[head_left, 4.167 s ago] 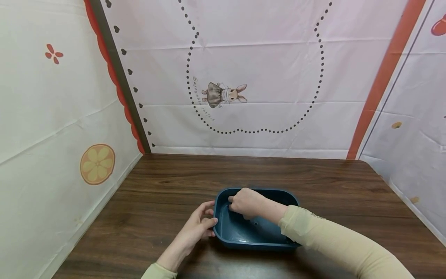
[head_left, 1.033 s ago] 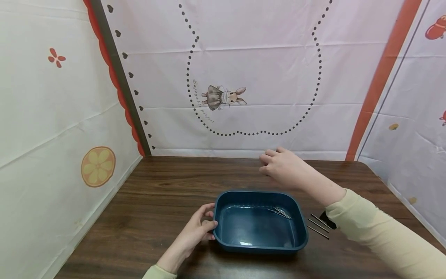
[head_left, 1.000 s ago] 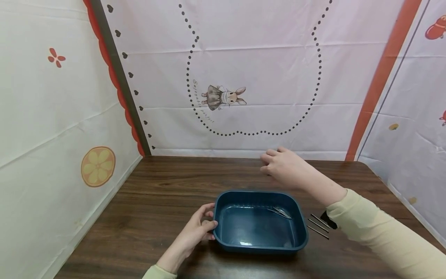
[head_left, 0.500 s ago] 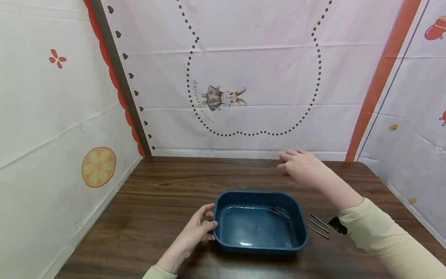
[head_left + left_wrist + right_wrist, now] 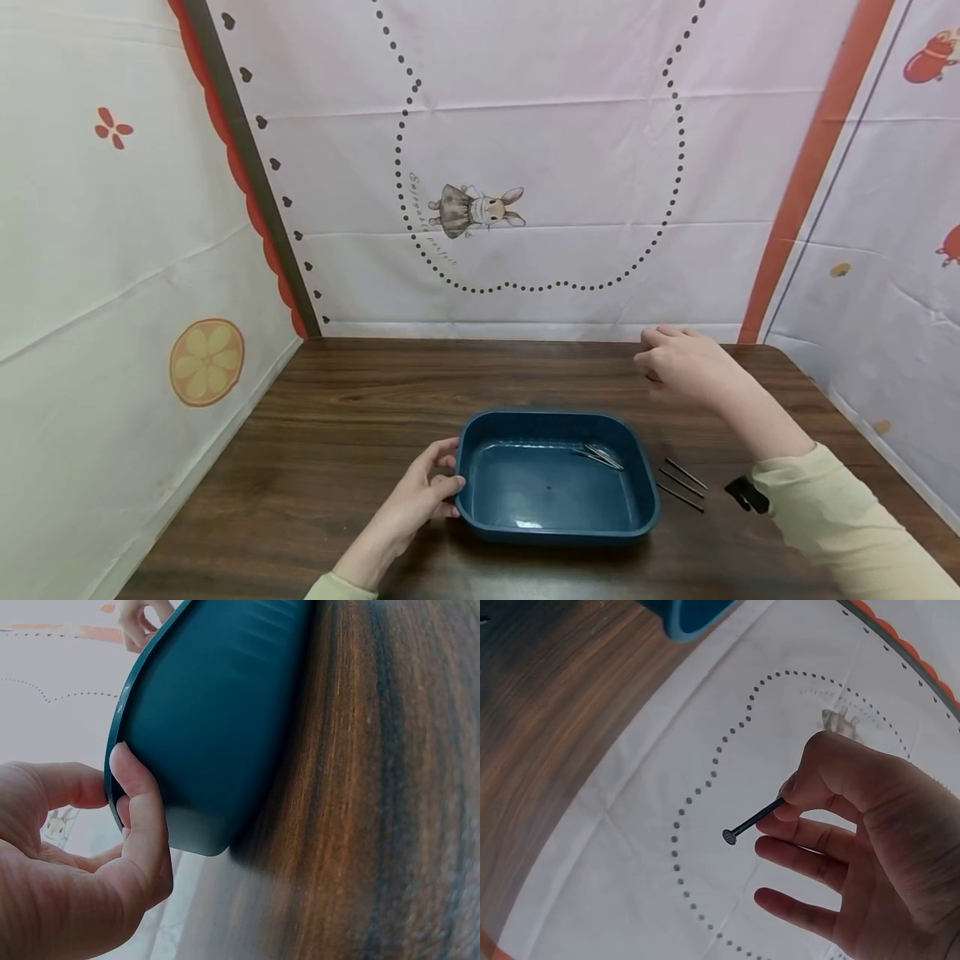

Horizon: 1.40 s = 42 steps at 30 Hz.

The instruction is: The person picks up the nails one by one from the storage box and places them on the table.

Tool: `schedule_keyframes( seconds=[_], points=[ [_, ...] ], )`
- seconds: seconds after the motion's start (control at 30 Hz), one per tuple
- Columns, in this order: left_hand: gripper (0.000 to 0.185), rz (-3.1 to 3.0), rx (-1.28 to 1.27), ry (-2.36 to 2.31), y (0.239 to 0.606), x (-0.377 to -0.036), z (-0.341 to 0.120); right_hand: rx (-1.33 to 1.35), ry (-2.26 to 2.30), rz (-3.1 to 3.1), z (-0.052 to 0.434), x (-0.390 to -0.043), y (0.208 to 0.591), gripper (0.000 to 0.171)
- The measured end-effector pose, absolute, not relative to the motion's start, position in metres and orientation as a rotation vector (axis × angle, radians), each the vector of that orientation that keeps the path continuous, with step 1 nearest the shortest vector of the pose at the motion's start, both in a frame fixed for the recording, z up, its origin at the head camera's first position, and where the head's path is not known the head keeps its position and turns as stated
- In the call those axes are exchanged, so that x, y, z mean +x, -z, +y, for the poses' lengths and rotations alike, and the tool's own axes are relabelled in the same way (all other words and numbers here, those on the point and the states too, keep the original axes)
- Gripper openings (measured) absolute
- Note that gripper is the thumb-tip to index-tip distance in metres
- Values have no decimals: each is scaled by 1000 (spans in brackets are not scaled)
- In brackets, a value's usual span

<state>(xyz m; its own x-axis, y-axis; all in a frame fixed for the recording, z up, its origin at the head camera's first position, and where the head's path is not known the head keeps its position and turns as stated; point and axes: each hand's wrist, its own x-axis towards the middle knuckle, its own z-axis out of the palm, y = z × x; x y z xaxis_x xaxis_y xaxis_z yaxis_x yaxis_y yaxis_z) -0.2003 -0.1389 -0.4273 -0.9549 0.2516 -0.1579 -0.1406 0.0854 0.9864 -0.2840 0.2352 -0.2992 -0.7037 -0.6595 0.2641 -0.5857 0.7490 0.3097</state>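
A dark blue plastic tub [image 5: 555,532] stands on the wooden table, with several thin metal nails [image 5: 600,456] lying at its back right inside. My left hand [image 5: 422,492] holds the tub's left end; in the left wrist view its fingertips [image 5: 133,769] press at the rim and outer wall. Raised behind and to the right of the tub, my right hand [image 5: 688,364] is in the air. The right wrist view shows it pinching a dark nail [image 5: 756,818] between thumb and forefinger, flat head outward, the other fingers loosely spread.
Three more nails [image 5: 682,483] lie side by side on the table [image 5: 360,417], just right of the tub. A black piece [image 5: 747,494] sits at the right sleeve. Printed white cloth [image 5: 570,167] rises behind the table and along both sides.
Earlier the right hand was down inside the tub; it later came up behind it. Over the last second it has moved right. The left hand has kept its hold on the tub.
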Motion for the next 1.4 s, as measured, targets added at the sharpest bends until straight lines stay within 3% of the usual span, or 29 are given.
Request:
schedule_keyframes(
  seconds=[0.4, 0.97, 1.4],
  points=[
    [60, 2074, 107, -1942, 429, -201, -139, 853, 173, -2705, 258, -278, 321, 43],
    [60, 2074, 123, -1948, 428, -203, -140, 668, 64, -2923, 288, -276, 365, 29],
    [60, 2073, 107, -1936, 428, -205, -140, 636, -20, -2958, 294, -274, 389, 31]
  ],
)
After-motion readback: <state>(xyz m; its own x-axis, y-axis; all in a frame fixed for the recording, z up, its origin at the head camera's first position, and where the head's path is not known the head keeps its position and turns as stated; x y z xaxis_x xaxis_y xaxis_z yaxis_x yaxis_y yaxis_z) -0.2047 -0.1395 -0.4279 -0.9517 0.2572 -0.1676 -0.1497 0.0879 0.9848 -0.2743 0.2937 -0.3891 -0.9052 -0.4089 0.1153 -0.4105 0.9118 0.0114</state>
